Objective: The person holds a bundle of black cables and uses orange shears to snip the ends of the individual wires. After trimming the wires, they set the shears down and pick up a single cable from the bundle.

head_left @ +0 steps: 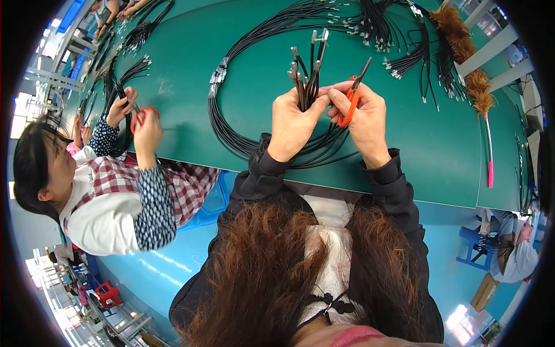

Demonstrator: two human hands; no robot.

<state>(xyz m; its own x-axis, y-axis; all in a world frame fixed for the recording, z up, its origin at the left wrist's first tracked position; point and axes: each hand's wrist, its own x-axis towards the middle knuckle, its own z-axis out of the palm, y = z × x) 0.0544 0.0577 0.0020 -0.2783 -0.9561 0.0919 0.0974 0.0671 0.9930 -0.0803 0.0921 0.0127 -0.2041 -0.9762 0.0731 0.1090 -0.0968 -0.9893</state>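
My left hand [291, 126] is closed around a bundle of black cables [308, 87], whose stripped or metal-tipped ends stick up past the fingers. In my right hand [370, 118] is a pair of scissors [349, 109] with orange handles, the dark blades pointing up and away. The right thumb and fingertips meet the left thumb beside the bundle; what is pinched there, if anything, is too small to make out. Below and behind my hands, a long loop of black cables [217, 115] curves over the green table [428, 150], tied with a pale band at its left.
More black cable bundles [413, 61] lie at the far right, beside a brown feather duster [478, 92] with a pink-ended handle. On my left, a co-worker [110, 191] holds red-handled scissors [141, 117] near other cables [130, 72]. A blue stool [475, 246] stands at the lower right.
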